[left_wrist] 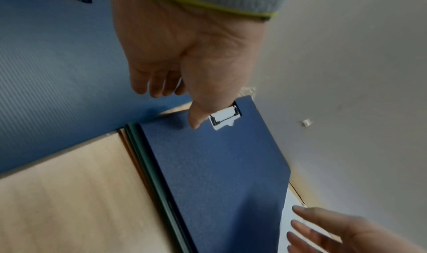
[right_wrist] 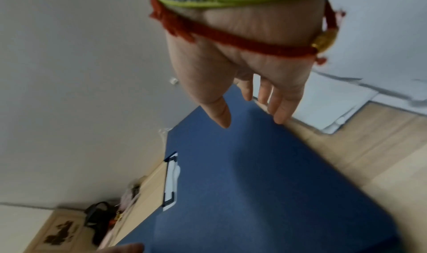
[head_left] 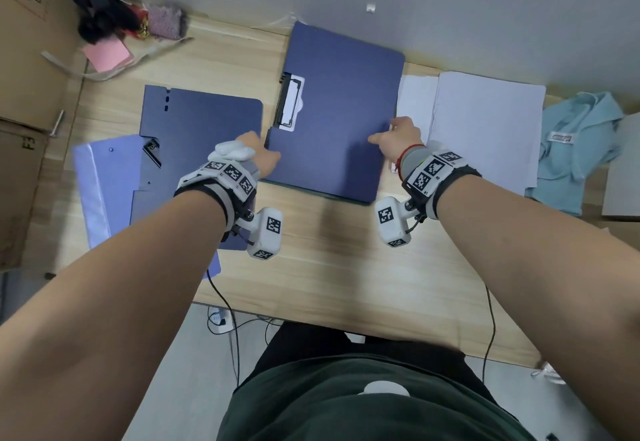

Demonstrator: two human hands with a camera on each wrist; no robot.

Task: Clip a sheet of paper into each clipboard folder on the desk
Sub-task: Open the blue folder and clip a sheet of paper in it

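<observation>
We had a closed blue folder point(head_left: 339, 118) in the middle of the wooden table point(head_left: 311, 260), our left hand point(head_left: 261, 155) and right hand point(head_left: 398, 139) resting at its two side edges with relaxed fingers, gripping nothing. White paper showed at its clip, so we judged it done. The open folder point(head_left: 194, 149) on the left showed no sheet, and the loose paper point(head_left: 485, 129) lay at the right, below a grey wall.

- Your left hand point(head_left: 258, 155) covers the near left corner of the closed folder point(head_left: 336, 111); from the head view you can't tell whether its fingers grip the edge.
- The folder's clip point(head_left: 290, 101) shows only through a cutout in the cover.
- Your left forearm hides part of the open folder point(head_left: 194, 135) near the table's left edge.
- The right wrist view is blurred; the paper stack point(right_wrist: 342, 100) runs off its right edge.
</observation>
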